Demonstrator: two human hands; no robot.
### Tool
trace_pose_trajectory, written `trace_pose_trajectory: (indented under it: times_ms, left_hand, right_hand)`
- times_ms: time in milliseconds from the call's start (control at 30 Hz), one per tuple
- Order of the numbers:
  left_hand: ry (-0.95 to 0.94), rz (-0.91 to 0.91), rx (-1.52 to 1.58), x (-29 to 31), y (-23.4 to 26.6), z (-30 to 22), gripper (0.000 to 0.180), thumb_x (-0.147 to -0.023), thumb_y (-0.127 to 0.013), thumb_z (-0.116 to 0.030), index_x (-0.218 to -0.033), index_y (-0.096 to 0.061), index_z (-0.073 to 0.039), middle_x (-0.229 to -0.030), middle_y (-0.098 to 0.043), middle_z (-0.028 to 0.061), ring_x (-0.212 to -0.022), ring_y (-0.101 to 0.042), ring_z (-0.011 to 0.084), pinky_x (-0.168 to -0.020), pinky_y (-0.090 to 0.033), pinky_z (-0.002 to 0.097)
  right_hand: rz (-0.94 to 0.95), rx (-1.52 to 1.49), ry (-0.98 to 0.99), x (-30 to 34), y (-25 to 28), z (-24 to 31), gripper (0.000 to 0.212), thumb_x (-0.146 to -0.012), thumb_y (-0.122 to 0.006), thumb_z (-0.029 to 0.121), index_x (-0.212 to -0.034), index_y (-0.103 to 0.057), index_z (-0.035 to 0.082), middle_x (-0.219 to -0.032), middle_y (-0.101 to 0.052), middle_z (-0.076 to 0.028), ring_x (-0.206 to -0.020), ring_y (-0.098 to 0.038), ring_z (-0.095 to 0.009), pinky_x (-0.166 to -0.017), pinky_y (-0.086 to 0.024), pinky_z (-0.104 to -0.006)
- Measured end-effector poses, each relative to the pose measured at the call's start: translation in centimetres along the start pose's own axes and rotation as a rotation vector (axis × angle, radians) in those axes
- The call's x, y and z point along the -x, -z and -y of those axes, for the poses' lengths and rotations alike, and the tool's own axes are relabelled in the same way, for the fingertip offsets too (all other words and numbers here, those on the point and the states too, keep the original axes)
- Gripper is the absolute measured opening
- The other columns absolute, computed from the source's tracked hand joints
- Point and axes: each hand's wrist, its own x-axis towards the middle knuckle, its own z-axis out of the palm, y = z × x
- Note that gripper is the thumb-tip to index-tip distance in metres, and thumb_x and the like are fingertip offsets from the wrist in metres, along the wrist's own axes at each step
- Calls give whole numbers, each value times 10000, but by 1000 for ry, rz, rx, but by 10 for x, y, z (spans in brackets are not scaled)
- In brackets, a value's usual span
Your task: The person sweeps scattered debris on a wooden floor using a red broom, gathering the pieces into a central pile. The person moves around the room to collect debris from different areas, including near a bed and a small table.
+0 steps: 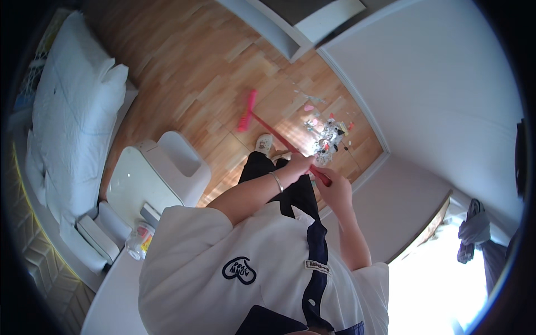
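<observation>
A broom with a red handle (274, 133) and a pink head (246, 114) slants across the view, its head low over the wooden floor ahead and to the left. My left hand (301, 164) is closed around the handle partway up. Near the handle's top end, my right hand (335, 187) grips it too, with the tip sticking out beside the fingers. To the right of the broom head, apart from it, lies a pile of mixed litter (326, 140) with paper scraps and pink, red and dark bits. Whether the bristles touch the floor I cannot tell.
My shoe (263, 143) stands between broom head and litter. On the left are a white chair (181, 162), a small pale table (131, 178), a clear plastic jar (139, 241) and a bed with white bedding (78, 117). White walls (435, 72) meet behind the litter; a bright window (438, 279) is at right.
</observation>
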Motion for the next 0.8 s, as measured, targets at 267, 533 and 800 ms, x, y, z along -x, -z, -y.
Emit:
trace_pose_trajectory:
  times_ms: [267, 533, 800]
  left_hand:
    - [14, 164, 143, 32, -109, -28, 206, -792, -547, -146, -599, -490, -102, -529, -447, -15, -426, -394, 84, -407, -278, 249]
    - [-27, 23, -246, -45, -120, -58, 178, -699, -544, -124, -554, -474, -48, -492, -459, 37, -356, -405, 118, -337, -277, 270]
    - [195, 210, -484, -85, -206, 16, 175, -721, -533, -126, -571, -462, -72, -476, -399, 6, -369, -353, 99, -352, -255, 245]
  right_hand:
    - [-231, -528, 58, 34, 54, -53, 278, -791, -620, 137, -1065, -633, 94, -800, -657, -140, -763, -663, -249, -684, -494, -308]
    - [-313, -787, -48, -42, -8, -125, 265, -824, -615, 152, -1067, -626, 48, -902, -669, -155, -852, -657, -244, -768, -488, -307]
    - [-319, -813, -385, -3, 39, -212, 202, -836, -584, 80, -1018, -662, 44, -844, -667, -77, -757, -593, -108, -705, -467, -237]
